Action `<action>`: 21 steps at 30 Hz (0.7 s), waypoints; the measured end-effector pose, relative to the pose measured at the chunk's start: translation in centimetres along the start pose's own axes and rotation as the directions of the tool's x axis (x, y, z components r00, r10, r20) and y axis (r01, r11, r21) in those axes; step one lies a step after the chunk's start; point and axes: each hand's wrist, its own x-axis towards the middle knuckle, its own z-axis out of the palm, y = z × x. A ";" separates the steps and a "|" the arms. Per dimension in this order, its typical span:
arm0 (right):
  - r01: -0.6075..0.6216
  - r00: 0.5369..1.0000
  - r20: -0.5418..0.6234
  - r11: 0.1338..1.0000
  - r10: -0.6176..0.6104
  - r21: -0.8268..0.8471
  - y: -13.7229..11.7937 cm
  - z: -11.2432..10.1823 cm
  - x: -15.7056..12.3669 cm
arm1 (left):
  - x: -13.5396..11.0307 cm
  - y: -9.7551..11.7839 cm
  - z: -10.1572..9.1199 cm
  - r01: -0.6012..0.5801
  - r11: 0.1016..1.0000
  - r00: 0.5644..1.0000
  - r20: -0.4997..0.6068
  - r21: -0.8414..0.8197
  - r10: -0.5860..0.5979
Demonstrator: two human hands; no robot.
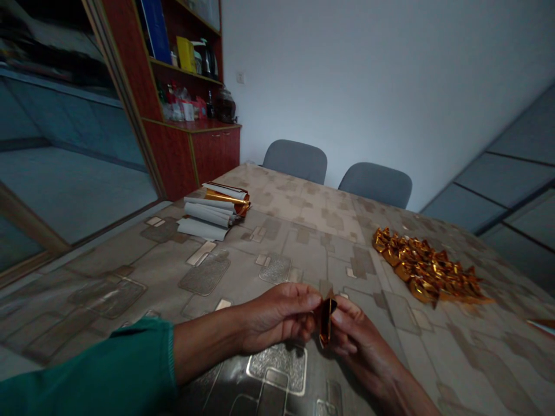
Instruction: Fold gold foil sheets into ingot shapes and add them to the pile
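Folded gold foil (pixel 326 322) is standing nearly upright between our two hands, above the near part of the patterned oilcloth of the table (pixel 312 248). We are keeping a narrow pinch on it: our left hand (pixel 275 318) is closing on the piece from one side, and our right hand (pixel 358 335) is bracing it from the opposite side. Neither hand is spread wide, and the foil is the only thing that we are holding. We judge that this opposed pinch is pressing the creases closed and steadying the small piece above the tabletop, where both hands can reach it. Its long axis is running close to vertical in the head view, with the upper end leaning slightly toward our right hand and the lower end pointing down at the table. The green sleeve (pixel 87 361) is ending partway along our left forearm, leaving the wrist bare. Ahead and to the right, a heap of folded gold foil pieces (pixel 427 268) is lying on the table. Well apart from it, at the far left, a stack of rolled grey paper strips and gold foil (pixel 221 209) is resting, a separation that we take to be keeping the loose stock away from the folded pieces.
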 end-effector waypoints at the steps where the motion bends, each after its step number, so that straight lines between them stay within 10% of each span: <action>1: -0.001 1.000 -0.015 1.000 0.001 0.005 -0.1 0.1 0.0 | 0.0 0.0 0.0 -0.002 1.000 1.000 0.007 0.003 0.002; 21: -0.036 0.992 0.129 0.989 0.018 0.142 0.3 0.6 -0.1 | 0.1 0.2 0.5 0.000 1.000 0.998 -0.058 0.016 0.001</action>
